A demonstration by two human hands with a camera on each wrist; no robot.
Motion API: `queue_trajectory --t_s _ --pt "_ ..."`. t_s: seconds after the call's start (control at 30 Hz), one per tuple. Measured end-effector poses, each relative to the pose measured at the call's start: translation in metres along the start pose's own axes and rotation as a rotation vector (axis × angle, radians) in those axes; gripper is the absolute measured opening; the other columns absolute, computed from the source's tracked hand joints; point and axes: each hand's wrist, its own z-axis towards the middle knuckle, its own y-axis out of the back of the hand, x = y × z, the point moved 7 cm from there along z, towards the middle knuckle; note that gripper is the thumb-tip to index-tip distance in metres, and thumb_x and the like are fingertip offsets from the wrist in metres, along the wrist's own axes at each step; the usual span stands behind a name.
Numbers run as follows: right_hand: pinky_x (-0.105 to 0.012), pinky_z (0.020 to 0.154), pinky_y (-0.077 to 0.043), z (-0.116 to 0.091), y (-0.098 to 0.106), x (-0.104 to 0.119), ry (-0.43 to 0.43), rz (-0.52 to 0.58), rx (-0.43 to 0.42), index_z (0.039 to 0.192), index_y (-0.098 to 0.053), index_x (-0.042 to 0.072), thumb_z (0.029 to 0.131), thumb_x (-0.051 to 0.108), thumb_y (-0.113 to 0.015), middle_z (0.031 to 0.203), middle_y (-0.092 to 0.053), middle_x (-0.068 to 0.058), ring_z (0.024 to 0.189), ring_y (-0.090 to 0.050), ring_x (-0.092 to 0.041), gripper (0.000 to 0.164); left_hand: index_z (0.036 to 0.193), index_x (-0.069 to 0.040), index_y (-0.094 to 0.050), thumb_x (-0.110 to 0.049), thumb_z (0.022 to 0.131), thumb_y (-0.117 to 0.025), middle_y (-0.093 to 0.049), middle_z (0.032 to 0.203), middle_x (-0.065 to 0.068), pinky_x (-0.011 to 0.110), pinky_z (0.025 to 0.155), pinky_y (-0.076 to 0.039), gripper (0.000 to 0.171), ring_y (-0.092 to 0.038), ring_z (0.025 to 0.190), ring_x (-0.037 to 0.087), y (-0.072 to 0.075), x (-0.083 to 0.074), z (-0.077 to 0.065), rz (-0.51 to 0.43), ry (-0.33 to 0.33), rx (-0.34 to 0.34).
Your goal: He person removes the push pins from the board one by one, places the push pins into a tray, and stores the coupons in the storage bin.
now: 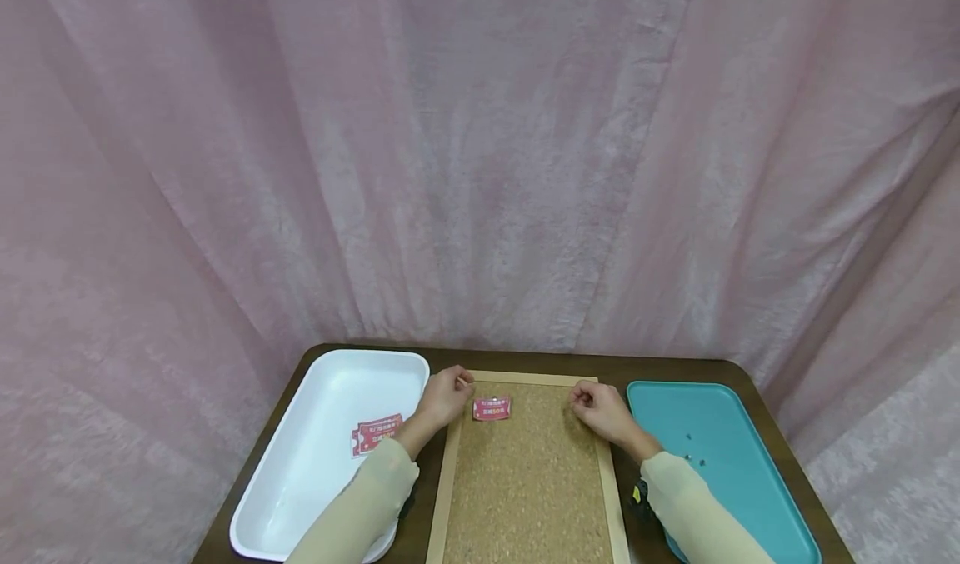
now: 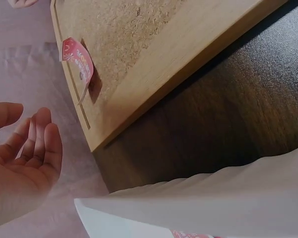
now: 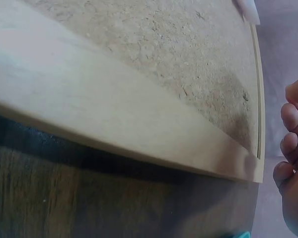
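Observation:
A red printed coupon [image 1: 491, 409] sits near the top left of a cork board [image 1: 528, 481] framed in light wood, with a small dot at its upper edge. In the left wrist view the coupon [image 2: 82, 60] curls up off the cork at its ends. My left hand [image 1: 447, 393] hovers by the board's top left corner, its fingers loosely bent and nothing between them. Over the upper right edge of the frame is my right hand [image 1: 600, 407]. Its fingers [image 3: 291, 118] are loosely curled, with no object showing among them.
Left of the board stands a white tray [image 1: 277, 472] with several more red coupons [image 1: 378, 433] in it. A teal tray [image 1: 750, 472] on the right carries several tiny dark pieces [image 1: 702, 462]. Everything rests on a dark wooden table [image 1: 525, 360] before a pink curtain.

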Motion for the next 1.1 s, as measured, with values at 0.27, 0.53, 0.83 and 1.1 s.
queue_trajectory --t_s 0.27,0.53,0.83,1.1 --pt "-0.022 0.066 -0.045 0.005 -0.009 0.004 -0.007 0.012 0.005 0.095 -0.073 0.002 0.091 0.002 -0.068 0.077 -0.063 0.005 0.068 -0.053 -0.004 0.006 0.106 -0.003 -0.074 -0.009 0.094 -0.070 -0.073 0.084 0.003 0.032 0.067 -0.052 0.014 -0.063 0.073 0.013 -0.006 0.005 0.005 0.012 0.007 -0.009" --pt "-0.022 0.064 -0.045 0.010 -0.019 0.010 0.012 0.063 -0.012 0.095 -0.072 -0.001 0.092 0.003 -0.071 0.076 -0.063 0.004 0.067 -0.053 -0.004 0.005 0.108 -0.003 -0.071 -0.012 0.092 -0.066 -0.073 0.088 0.006 0.034 0.067 -0.051 0.020 -0.062 0.075 0.018 -0.013 0.006 0.004 0.031 0.049 0.060" --pt "-0.022 0.065 -0.046 0.011 -0.029 0.013 -0.002 0.105 -0.009 0.096 -0.072 -0.001 0.090 -0.001 -0.072 0.079 -0.064 0.001 0.070 -0.054 -0.005 0.006 0.113 -0.001 -0.071 -0.014 0.094 -0.068 -0.076 0.095 0.010 0.036 0.070 -0.052 0.023 -0.063 0.079 0.019 -0.022 0.009 0.003 0.041 0.075 0.083" --pt "-0.022 0.064 -0.044 0.013 -0.037 0.018 -0.001 0.079 0.001 0.093 -0.072 0.001 0.094 0.010 -0.075 0.078 -0.064 0.003 0.069 -0.053 -0.005 0.010 0.112 0.000 -0.070 -0.009 0.094 -0.072 -0.075 0.097 0.012 0.039 0.075 -0.056 0.020 -0.069 0.088 0.023 -0.026 0.007 0.002 0.076 0.055 0.098"
